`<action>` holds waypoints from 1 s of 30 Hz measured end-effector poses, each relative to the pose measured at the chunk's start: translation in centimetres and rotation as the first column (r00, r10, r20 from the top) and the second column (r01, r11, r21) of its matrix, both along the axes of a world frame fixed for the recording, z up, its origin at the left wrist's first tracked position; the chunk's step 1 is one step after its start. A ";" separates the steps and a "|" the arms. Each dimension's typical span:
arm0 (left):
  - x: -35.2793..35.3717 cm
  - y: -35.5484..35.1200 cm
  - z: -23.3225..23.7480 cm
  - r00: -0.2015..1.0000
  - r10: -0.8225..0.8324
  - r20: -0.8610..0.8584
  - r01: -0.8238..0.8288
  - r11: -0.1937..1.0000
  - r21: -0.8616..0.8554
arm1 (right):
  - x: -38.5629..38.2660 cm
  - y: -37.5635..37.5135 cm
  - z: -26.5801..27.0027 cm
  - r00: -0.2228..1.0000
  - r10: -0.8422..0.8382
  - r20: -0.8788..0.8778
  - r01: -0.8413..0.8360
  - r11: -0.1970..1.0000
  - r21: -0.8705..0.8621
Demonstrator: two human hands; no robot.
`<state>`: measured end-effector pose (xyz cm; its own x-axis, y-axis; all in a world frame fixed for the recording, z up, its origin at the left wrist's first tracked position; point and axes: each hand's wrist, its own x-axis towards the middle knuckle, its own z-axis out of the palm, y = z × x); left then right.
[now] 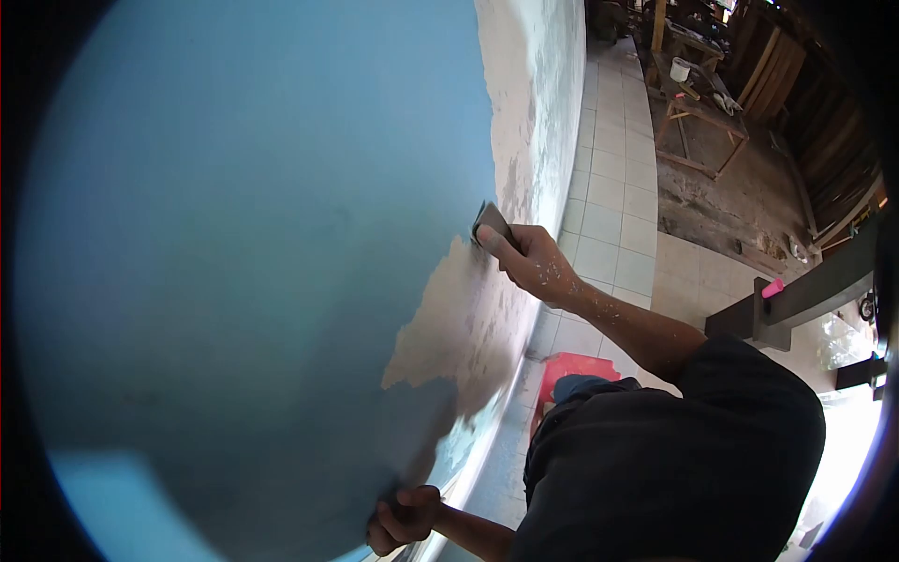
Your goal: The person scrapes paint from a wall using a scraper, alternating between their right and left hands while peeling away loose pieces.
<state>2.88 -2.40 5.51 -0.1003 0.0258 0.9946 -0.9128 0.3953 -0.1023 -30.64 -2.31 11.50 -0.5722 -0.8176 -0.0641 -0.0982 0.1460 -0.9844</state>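
Note:
My right hand (532, 258) grips a flat grey scraper (494, 223), thumb pressed on its face. The scraper's edge meets the blue paint of the wall (262, 215), beside a bare pale patch (440, 304) with a ragged border. Pale flakes dot the back of that hand and forearm. Lower down, my left hand (405, 518) is close to the wall with its fingers curled in; whether anything is inside them is hidden.
Beneath me a red plastic stool (576, 365) stands on the tiled floor (604, 201). Further off, a wooden table (698, 98) carries a white bucket (680, 69) and tools. A dark beam (805, 300) with a pink object (773, 288) on it lies behind my right arm.

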 end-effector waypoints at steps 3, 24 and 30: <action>-0.2 0.1 0.0 1.000 0.006 -0.011 -0.006 1.000 -0.001 | -0.2 -0.3 2.0 1.000 -0.010 -0.003 0.009 0.991 -0.132; -0.1 0.3 0.0 1.000 0.022 0.004 -0.022 1.000 0.017 | 0.7 0.4 0.2 0.998 -0.011 -0.060 0.007 0.998 -0.068; -0.2 0.2 0.2 1.000 0.023 0.014 -0.023 1.000 0.009 | 0.1 -0.2 0.2 0.998 -0.011 -0.069 0.004 0.995 -0.099</action>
<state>2.65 -2.16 5.74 -0.1143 0.0145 0.9933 -0.9204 0.3749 -0.1114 -30.58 -2.52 11.67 -0.5787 -0.8135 0.0572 -0.1665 0.0492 -0.9848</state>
